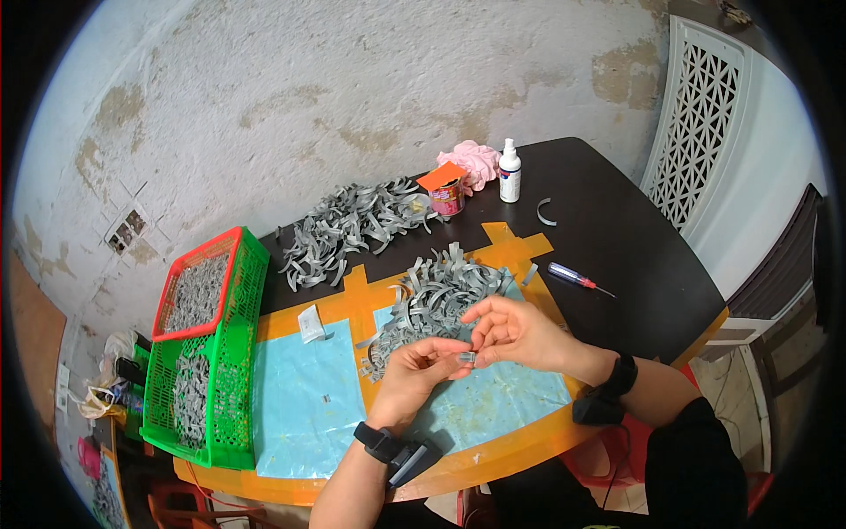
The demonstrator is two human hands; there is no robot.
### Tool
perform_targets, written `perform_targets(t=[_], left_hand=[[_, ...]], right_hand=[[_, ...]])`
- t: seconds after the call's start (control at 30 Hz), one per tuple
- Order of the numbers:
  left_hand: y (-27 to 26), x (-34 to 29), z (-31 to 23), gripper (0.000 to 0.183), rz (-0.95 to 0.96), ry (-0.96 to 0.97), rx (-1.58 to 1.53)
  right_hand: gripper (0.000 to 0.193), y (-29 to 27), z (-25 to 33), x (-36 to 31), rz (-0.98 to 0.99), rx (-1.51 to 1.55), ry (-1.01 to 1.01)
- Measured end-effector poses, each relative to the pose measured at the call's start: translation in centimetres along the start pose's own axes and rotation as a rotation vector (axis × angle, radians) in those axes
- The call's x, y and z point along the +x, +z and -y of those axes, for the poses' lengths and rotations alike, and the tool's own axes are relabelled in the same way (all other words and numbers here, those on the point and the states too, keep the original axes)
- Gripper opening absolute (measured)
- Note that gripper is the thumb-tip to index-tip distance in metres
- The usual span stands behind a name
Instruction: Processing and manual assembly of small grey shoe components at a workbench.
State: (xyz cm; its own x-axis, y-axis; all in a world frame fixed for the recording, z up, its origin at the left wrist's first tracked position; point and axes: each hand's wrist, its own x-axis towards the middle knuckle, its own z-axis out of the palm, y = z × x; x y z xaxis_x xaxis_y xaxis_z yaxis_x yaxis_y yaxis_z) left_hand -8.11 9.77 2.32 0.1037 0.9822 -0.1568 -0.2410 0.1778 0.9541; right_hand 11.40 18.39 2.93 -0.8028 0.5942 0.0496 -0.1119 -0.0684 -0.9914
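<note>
Over the blue sheet [498, 397], my left hand [425, 366] and my right hand [518, 335] meet at the fingertips. Both pinch a small grey clip-like piece [466, 357], too small to make out fully. Just beyond my hands lies a heap of curved grey strips [454, 286], with smaller grey bits at its left side. My wrists each wear a dark strap with a box on it. A screwdriver [573, 275] with a clear blue and red handle lies to the right of the heap, touched by neither hand.
A larger pile of grey strips [352, 225] lies at the back. Beside it stand a tin [447, 198] under an orange card, a pink cloth [476, 163] and a white spray bottle [509, 174]. Green basket [233, 397] and red-rimmed basket [236, 264], at left, hold small grey pieces.
</note>
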Motion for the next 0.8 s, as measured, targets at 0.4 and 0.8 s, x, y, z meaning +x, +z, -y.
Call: perform_targets(t=[0.4,0.8], left_hand=[[0.5,-0.2,-0.3,0.018,-0.004,0.011,0.071],[0.1,-0.2,-0.2,0.017,-0.042,-0.006,-0.081]], right_hand=[[0.034,0.1,-0.6,0.1,-0.024,-0.106,-0.028],[0.021,-0.7,0.7,-0.3,0.112,-0.234,-0.171]])
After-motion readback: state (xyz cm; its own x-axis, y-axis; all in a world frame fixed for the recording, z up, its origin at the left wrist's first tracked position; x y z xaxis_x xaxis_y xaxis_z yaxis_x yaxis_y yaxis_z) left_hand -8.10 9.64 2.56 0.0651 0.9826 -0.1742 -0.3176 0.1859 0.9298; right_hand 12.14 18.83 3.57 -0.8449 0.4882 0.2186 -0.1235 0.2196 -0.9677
